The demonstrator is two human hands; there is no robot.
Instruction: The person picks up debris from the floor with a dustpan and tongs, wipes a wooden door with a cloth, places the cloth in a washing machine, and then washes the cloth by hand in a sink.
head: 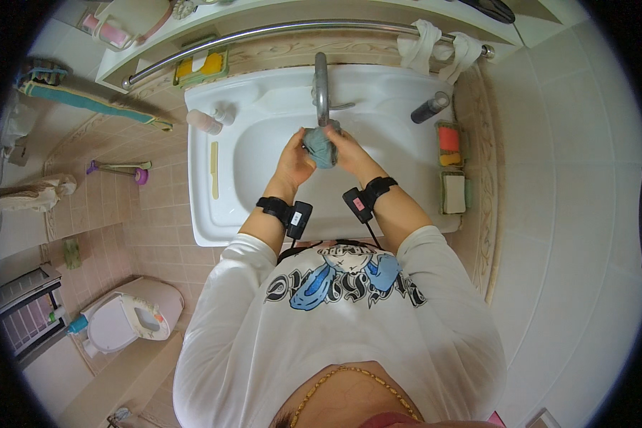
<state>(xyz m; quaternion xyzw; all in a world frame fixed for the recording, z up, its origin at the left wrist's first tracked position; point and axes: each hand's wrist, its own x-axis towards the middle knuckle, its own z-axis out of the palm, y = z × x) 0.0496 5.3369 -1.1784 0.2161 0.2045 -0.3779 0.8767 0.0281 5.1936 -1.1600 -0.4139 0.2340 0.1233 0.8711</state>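
Observation:
A bunched grey-green cloth [321, 147] is held between both hands, right under the spout of the chrome faucet [321, 91]. My left hand [294, 160] grips its left side. From the other side my right hand [350, 150] holds it, the thumb near the spout's mouth. Below the hands lies the basin of the white sink [257, 171]. Whether water is running cannot be made out. Each wrist wears a black strap with a small black box.
On the sink's left rim are small bottles [204, 122] and a pale yellow comb [214, 170]. A dark bottle [430, 107] stands at the back right. Soap dishes with a sponge [449, 139] line the right wall. A chrome towel rail [278, 33] crosses behind the faucet.

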